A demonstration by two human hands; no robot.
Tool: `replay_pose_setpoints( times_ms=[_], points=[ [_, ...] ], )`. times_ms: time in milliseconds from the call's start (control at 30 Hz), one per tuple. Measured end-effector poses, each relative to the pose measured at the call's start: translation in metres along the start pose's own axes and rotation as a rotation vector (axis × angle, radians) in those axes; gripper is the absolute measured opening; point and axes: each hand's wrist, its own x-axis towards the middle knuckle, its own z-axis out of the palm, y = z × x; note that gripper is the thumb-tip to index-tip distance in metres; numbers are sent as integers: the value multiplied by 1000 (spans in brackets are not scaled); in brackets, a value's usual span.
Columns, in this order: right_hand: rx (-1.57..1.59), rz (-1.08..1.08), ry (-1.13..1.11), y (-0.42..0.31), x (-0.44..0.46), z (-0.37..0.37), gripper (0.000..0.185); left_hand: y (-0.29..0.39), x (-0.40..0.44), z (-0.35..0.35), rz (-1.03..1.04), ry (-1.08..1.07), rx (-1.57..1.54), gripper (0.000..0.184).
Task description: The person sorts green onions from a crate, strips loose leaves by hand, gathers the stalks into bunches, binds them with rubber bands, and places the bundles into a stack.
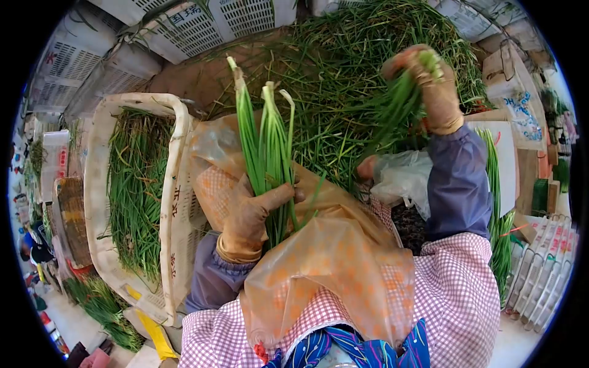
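My left hand (254, 211), in a tan glove, is closed around a small bunch of chives (270, 144). Their pale stem ends point up and away from me, and their leaves hang down over my lap. Up at the right, my right hand (423, 76), also gloved, grips a second clump of chives (399, 101) whose leaves trail down to the left. Beneath that clump spreads a big heap of loose chives (331, 122). A see-through plastic apron (325, 257) covers my lap, under the left-hand bunch.
On my left stands a white plastic crate (175, 184) with chives inside. More white crates (190, 30) line the back. A crumpled clear bag (402, 178) lies by my right forearm. Long chives (500, 245) with a red band are at the right, near stacked white trays (540, 264).
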Motion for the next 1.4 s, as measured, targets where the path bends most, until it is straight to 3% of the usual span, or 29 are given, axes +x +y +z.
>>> replay_pose_setpoints(
  times_ms=[67,233,267,467,567,767,933,1067,1100,1167,1200,1267,1333,1400],
  points=[
    [198,117,-197,-15,-10,34,20,1,-2,3,-53,-41,12,35],
    [230,445,-363,-42,-27,100,24,0,-6,8,1,-35,62,36],
    [211,372,-348,-35,-31,112,19,1,-7,9,4,-29,51,36],
    [348,517,-405,-17,-33,111,14,6,-7,1,-102,-92,-267,33],
    [324,468,-278,-16,-31,103,12,8,-8,2,-59,-54,-151,32],
    [278,452,-282,-24,-25,117,12,-4,-4,12,18,-15,7,31],
    [515,534,-220,-17,-28,108,7,0,-3,6,-42,-9,-164,27],
    [586,407,-191,4,-29,85,8,-5,2,0,-17,6,-205,26],
    [486,397,-136,5,-26,73,19,-4,2,1,-16,7,-205,26],
    [375,166,46,15,-10,40,34,-1,0,2,-12,-52,-221,25],
    [501,175,138,25,6,18,32,0,-1,0,-6,-48,-221,25],
    [444,160,385,28,28,-19,21,-1,-1,-3,-71,-40,-263,25],
    [405,-67,213,19,36,-26,16,-3,1,-4,-81,-89,-290,25],
    [-21,31,207,-7,22,4,15,-5,1,-1,-99,-135,-314,26]
  ],
)
